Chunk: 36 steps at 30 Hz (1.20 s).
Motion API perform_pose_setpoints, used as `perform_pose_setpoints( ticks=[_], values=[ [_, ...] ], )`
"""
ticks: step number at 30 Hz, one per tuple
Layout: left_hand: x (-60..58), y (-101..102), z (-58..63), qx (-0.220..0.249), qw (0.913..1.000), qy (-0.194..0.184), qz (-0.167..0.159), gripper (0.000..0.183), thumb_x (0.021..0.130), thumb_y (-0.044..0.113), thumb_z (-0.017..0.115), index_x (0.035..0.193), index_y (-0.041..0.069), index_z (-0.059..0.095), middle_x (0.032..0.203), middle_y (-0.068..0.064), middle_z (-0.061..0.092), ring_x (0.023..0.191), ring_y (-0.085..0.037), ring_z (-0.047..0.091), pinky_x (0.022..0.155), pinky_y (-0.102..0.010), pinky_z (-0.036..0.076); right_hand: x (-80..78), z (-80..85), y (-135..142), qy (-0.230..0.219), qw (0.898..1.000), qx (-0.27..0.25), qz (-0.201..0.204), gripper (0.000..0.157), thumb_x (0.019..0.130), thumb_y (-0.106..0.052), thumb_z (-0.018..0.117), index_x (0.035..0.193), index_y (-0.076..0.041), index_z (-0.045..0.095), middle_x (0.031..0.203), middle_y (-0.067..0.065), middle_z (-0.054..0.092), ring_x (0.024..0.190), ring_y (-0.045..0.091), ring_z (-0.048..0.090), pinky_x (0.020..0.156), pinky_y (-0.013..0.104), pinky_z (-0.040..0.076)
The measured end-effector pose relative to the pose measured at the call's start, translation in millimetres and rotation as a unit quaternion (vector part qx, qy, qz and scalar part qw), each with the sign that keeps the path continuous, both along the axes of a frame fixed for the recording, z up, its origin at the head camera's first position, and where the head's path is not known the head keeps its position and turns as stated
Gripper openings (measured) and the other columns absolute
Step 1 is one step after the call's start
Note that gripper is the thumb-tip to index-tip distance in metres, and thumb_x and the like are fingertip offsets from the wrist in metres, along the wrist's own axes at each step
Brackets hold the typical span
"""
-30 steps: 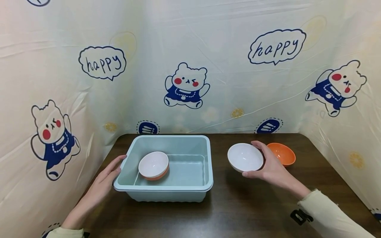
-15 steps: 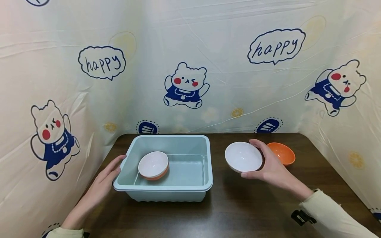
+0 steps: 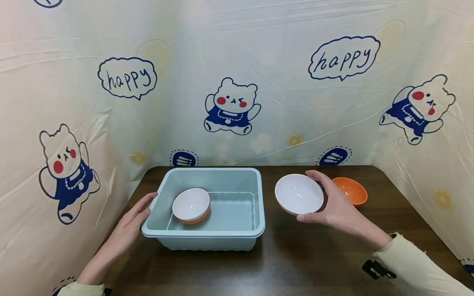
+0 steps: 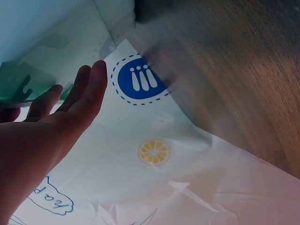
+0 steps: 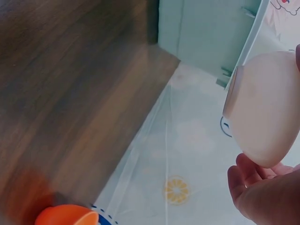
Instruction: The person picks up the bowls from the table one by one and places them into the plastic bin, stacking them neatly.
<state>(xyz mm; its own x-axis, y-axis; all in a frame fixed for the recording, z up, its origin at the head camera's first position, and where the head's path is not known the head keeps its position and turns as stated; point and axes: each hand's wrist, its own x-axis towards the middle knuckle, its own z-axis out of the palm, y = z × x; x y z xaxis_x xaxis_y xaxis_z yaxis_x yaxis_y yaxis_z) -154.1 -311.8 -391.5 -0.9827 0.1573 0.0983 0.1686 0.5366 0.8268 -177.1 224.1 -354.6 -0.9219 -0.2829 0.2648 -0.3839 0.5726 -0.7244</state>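
Note:
My right hand (image 3: 333, 205) holds a white bowl (image 3: 298, 194) by its rim, thumb at the near side and fingers at the far side. The bowl is above the table, to the right of a light blue plastic basin (image 3: 203, 234). In the right wrist view the bowl's outside (image 5: 267, 108) is plain white. Inside the basin, at the left, sits a white bowl (image 3: 191, 204) with orange showing beneath it. My left hand (image 3: 129, 224) touches the basin's left rim with its fingers extended; the left wrist view shows these fingers (image 4: 89, 96) fairly straight.
An orange bowl (image 3: 352, 192) stands on the dark wooden table (image 3: 296, 263), behind my right hand. A patterned cloth (image 3: 281, 102) hangs around the table's back and sides.
My right hand has carried the white bowl left and slightly up, closer to the basin. The left hand, the basin and the orange bowl have stayed put.

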Motion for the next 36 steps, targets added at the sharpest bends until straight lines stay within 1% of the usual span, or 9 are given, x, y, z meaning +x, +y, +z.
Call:
perform_pose_setpoints(
  ticks=[2,4,6,7,8,9,11,20,36],
  values=[
    [0.5,-0.2,0.2,-0.005,1.0,0.0,0.001,0.052,0.117,0.023,0.032,0.164,0.0,0.027,0.165,-0.03,0.029,0.148,-0.05,0.031,0.098,-0.015,0.038,1.0,2.7,-1.9,0.002,1.0,-0.001,0.005,0.11,0.071,-0.036,0.099,0.158,-0.015,0.036,0.155,0.013,0.046,0.131,0.036,0.051,0.101,0.06,0.046],
    [0.9,-0.3,0.2,-0.01,0.9999,-0.002,0.002,0.053,0.117,0.024,0.032,0.164,0.0,0.027,0.166,-0.029,0.029,0.148,-0.05,0.03,0.106,-0.03,0.041,1.9,5.2,-4.0,0.003,1.0,-0.001,0.008,0.11,0.072,-0.037,0.099,0.159,-0.015,0.036,0.155,0.014,0.045,0.132,0.036,0.05,0.102,0.061,0.046],
    [1.1,-0.5,0.0,-0.011,0.9999,-0.001,0.002,0.052,0.117,0.024,0.032,0.164,0.001,0.027,0.165,-0.029,0.029,0.148,-0.05,0.031,0.106,-0.031,0.041,2.3,7.1,-5.9,0.003,1.0,0.0,0.009,0.11,0.071,-0.037,0.099,0.159,-0.015,0.036,0.157,0.013,0.045,0.133,0.035,0.05,0.102,0.06,0.045],
    [1.0,-0.6,-0.2,-0.008,1.0,-0.001,0.001,0.052,0.117,0.024,0.032,0.164,0.0,0.027,0.165,-0.029,0.029,0.148,-0.05,0.031,0.106,-0.03,0.041,2.4,7.9,-6.8,0.004,1.0,0.002,0.009,0.11,0.071,-0.038,0.099,0.159,-0.015,0.036,0.157,0.012,0.044,0.134,0.034,0.05,0.103,0.06,0.045],
    [0.8,-0.7,-0.3,-0.007,1.0,0.0,0.001,0.052,0.117,0.023,0.032,0.164,0.0,0.027,0.165,-0.029,0.029,0.148,-0.05,0.031,0.103,-0.022,0.04,2.6,8.7,-7.9,0.005,1.0,0.003,0.009,0.111,0.07,-0.038,0.1,0.159,-0.015,0.036,0.158,0.011,0.044,0.134,0.033,0.05,0.103,0.059,0.045],
    [0.7,-0.8,-0.5,-0.003,1.0,0.0,0.0,0.052,0.117,0.023,0.032,0.164,0.0,0.027,0.165,-0.03,0.029,0.148,-0.049,0.031,0.102,-0.019,0.039,2.9,9.5,-9.2,0.006,1.0,0.002,0.011,0.111,0.07,-0.038,0.1,0.159,-0.015,0.037,0.158,0.011,0.044,0.134,0.033,0.05,0.104,0.059,0.044],
    [0.3,-0.8,-0.9,0.001,1.0,0.001,0.001,0.052,0.117,0.022,0.033,0.163,0.0,0.028,0.165,-0.03,0.03,0.148,-0.048,0.031,0.092,-0.007,0.033,3.4,10.9,-11.6,0.009,1.0,0.002,0.016,0.111,0.069,-0.037,0.1,0.158,-0.015,0.037,0.158,0.011,0.044,0.134,0.032,0.049,0.104,0.058,0.044],
    [-0.1,-0.8,-1.9,0.007,1.0,0.002,0.001,0.051,0.117,0.021,0.032,0.163,-0.001,0.027,0.165,-0.03,0.029,0.148,-0.049,0.031,0.091,-0.006,0.033,6.8,19.4,-21.8,0.009,0.999,-0.015,0.038,0.113,0.068,-0.033,0.102,0.158,-0.017,0.037,0.155,0.006,0.045,0.134,0.029,0.049,0.104,0.058,0.044],
    [0.3,0.1,-1.0,0.0,1.0,-0.005,0.005,0.052,0.117,0.022,0.032,0.164,0.001,0.027,0.165,-0.029,0.029,0.148,-0.048,0.031,0.091,-0.007,0.033,7.5,31.9,-33.7,0.018,0.999,-0.003,0.044,0.114,0.067,-0.037,0.101,0.159,-0.018,0.037,0.155,0.003,0.046,0.133,0.027,0.05,0.104,0.057,0.045]
  ],
)
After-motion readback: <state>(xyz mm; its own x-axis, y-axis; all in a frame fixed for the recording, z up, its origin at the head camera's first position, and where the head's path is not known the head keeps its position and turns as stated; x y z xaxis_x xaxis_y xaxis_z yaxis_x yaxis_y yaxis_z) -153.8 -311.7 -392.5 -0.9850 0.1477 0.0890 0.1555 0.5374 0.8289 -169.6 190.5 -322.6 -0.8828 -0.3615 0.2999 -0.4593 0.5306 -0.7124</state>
